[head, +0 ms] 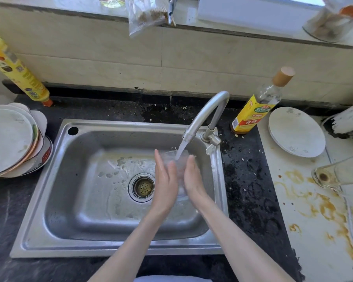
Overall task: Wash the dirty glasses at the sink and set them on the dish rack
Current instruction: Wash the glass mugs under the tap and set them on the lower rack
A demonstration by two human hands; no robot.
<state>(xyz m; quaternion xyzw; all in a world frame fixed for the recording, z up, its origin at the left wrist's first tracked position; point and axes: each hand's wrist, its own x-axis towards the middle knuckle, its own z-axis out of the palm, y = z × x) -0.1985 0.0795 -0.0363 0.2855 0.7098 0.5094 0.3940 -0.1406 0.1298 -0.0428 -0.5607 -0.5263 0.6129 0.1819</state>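
A clear drinking glass (179, 165) is held over the steel sink (55, 174), pressed between my two flat palms. My left hand (165, 180) lies against its left side and my right hand (193, 178) against its right side. Water runs from the curved faucet (206, 112) onto the glass's upper end. The glass is blurred and mostly see-through, so its rim is hard to make out. A second glass (340, 173) with brown residue in its bottom lies on its side on the stained white board at the right edge.
A stack of dirty plates (10, 139) sits left of the sink. A yellow-labelled bottle (257, 104) and a white plate (296, 131) stand to the right. An upside-down yellow bottle (18, 72) leans at the back left. The drain strainer (142, 187) is in the basin.
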